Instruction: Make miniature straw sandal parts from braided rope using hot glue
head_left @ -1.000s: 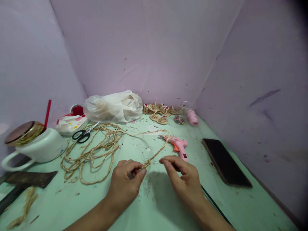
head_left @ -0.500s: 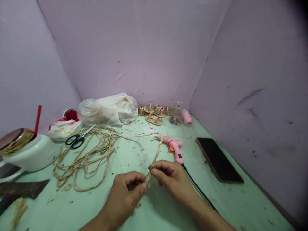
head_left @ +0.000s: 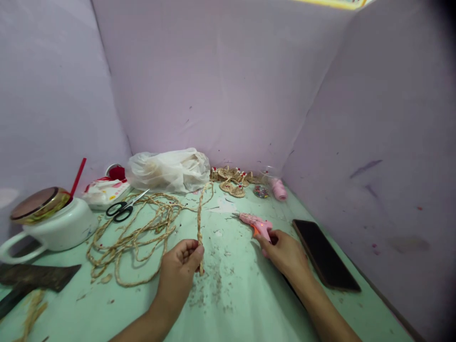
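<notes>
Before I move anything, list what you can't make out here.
All in the head view:
glue gun: handle partly hidden by the right hand
white bag: contents, veiled by its folds
hatchet: handle end, cut off by left edge
beads: number, too small
braided cord: pinched part, covered by the left hand

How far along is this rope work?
Seemingly done: small woven pieces at the back, some with red beads. In hand: the left hand pinches braided cord near its end; the right hand grips the pink glue gun. Likely left: gluing this cord, mostly loose on the table.
</notes>
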{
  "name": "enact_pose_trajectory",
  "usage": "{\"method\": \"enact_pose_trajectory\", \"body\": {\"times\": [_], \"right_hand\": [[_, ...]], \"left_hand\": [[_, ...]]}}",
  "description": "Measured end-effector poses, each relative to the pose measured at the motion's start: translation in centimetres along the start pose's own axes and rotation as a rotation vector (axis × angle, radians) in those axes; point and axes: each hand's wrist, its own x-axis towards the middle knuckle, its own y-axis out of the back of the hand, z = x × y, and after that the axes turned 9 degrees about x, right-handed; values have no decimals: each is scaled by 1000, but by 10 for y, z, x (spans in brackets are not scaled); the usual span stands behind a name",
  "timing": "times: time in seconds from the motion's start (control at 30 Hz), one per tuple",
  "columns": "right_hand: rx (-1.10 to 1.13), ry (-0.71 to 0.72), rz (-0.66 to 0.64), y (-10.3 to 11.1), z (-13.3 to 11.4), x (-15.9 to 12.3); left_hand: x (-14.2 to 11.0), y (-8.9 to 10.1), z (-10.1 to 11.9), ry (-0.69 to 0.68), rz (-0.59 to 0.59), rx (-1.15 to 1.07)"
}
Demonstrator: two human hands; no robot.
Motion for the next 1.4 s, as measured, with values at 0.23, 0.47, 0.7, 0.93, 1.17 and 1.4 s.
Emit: {"method": "enact_pose_trajectory", "body": {"times": [0.23, 0.47, 0.7, 0.93, 1.17, 1.4], "right_hand": [[245, -94, -111, -5, -4, 7], [716, -313, -321, 1, -17, -4], [998, -358, -380, 6, -16, -20], [1160, -337, -523, -21, -7, -39], [1235, -440, -521, -20, -6, -44], [1199, -366, -554, -18, -7, -47]], "left_hand": [[2, -1, -4, 33, -36, -103], [4, -3, -4, 35, -28, -176], [7, -2, -4, 64, -22, -198], [12, -4, -17, 88, -37, -166], [9, -3, -14, 135, -92, -81], [8, -1, -7, 143, -92, -45]]}}
